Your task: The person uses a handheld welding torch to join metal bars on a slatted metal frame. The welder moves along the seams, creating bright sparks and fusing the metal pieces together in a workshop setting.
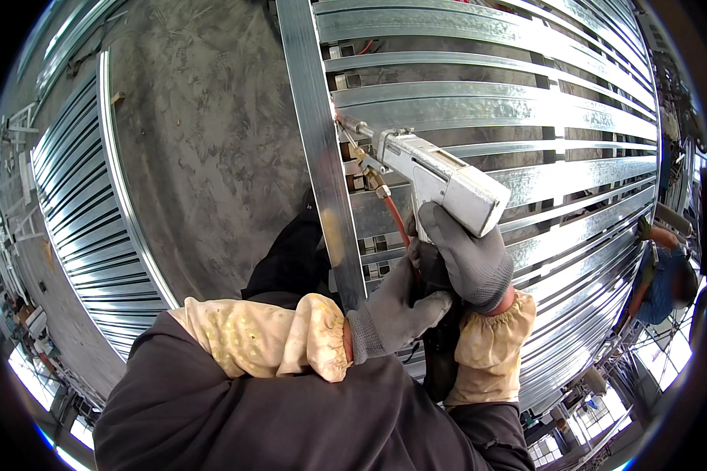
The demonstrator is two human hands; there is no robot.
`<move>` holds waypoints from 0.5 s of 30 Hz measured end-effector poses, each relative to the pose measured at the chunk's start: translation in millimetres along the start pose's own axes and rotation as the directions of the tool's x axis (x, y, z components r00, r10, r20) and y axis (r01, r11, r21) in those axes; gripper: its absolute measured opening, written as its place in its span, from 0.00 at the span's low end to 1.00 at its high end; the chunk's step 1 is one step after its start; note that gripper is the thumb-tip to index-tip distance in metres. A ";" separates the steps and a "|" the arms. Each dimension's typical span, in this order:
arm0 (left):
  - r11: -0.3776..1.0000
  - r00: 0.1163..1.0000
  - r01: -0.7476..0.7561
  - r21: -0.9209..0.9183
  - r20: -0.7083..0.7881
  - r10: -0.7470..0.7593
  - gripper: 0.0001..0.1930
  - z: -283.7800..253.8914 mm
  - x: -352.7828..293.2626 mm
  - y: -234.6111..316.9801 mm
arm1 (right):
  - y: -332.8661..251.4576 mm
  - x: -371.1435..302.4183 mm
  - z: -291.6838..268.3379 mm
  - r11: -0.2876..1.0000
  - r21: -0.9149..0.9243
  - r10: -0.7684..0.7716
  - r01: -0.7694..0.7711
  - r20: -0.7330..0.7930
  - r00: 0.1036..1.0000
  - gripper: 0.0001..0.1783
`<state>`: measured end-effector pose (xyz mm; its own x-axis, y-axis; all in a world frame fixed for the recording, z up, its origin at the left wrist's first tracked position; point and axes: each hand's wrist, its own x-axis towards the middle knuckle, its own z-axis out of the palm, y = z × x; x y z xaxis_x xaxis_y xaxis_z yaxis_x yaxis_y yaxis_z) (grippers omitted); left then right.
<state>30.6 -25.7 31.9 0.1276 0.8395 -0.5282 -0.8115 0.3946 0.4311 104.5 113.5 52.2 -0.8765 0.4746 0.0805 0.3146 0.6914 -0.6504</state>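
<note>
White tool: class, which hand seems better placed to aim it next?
Probably the right hand: it grips the white tool beneath its body, while the left hand sits lower, near the red hose.

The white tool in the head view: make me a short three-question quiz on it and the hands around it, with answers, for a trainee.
1. Which of the person's hands grips the white tool?
2. What colour is the thin hose near the tool's front end?
A. Green
B. Red
C. Blue
3. True or false: the left hand is bare.

Key
1. The right hand.
2. B, red.
3. False: the left hand is gloved in grey.
</note>
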 end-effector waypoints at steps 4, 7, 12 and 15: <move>1.000 1.000 0.014 -0.023 0.015 -0.014 0.30 -0.5 0.8 -1.0 | 0.7 -0.4 -0.4 1.000 0.011 -0.005 0.005 0.005 1.000 0.16; 0.999 1.000 0.030 0.034 0.007 -0.030 0.28 -3.2 1.0 -1.9 | 1.4 0.6 -0.1 0.998 -0.046 -0.035 0.035 -0.007 0.999 0.15; 0.999 1.000 0.030 0.038 0.001 -0.030 0.26 0.0 1.0 2.7 | -0.9 -2.1 0.6 0.950 0.222 0.209 -0.219 0.067 0.976 0.14; 0.996 0.996 0.090 0.023 0.000 -0.090 0.26 -0.8 1.9 6.0 | 4.5 -2.5 1.1 0.982 0.156 0.104 -0.107 0.026 0.994 0.12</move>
<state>25.6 -22.1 33.0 0.2006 0.8004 -0.5649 -0.7830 0.4776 0.3986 107.7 114.9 48.2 -0.8481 0.5298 -0.0070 0.3457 0.5433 -0.7650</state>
